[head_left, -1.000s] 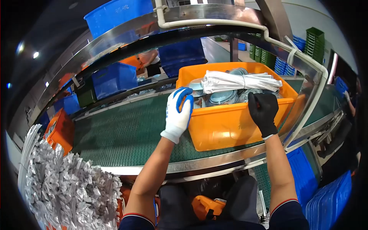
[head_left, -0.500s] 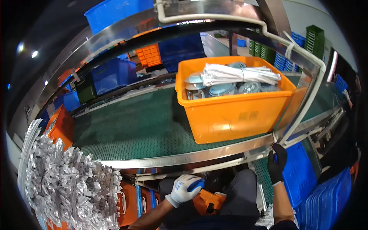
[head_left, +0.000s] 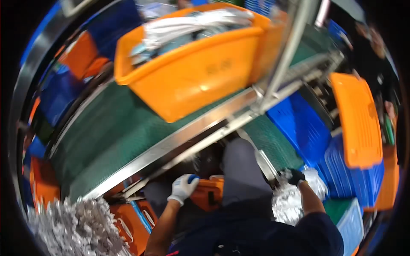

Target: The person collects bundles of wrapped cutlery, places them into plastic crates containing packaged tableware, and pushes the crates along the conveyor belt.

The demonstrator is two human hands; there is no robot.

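Note:
My left hand (head_left: 183, 188) wears a white glove with a blue patch at the fingers. Its fingers are curled, and their inner side is hidden from me. It rests above an orange case or bin (head_left: 208, 194) between my legs. My right hand (head_left: 293, 176), in a dark glove, is low on the right at a pile of silvery, crinkled wrapped pieces (head_left: 288, 205). Blur hides whether its fingers close on any of them.
An orange bin (head_left: 196, 81) with white wrapped bundles stands on the green conveyor (head_left: 106, 132). More silvery strips (head_left: 85, 226) are stacked at lower left. Stacked blue lids or trays (head_left: 352, 175), an orange lid (head_left: 358, 123) and another person (head_left: 380, 64) are at right.
My view has swung down and to the right. My right hand has left the conveyor's frame and dropped to the silvery pile. An orange lid has come into view near the other person.

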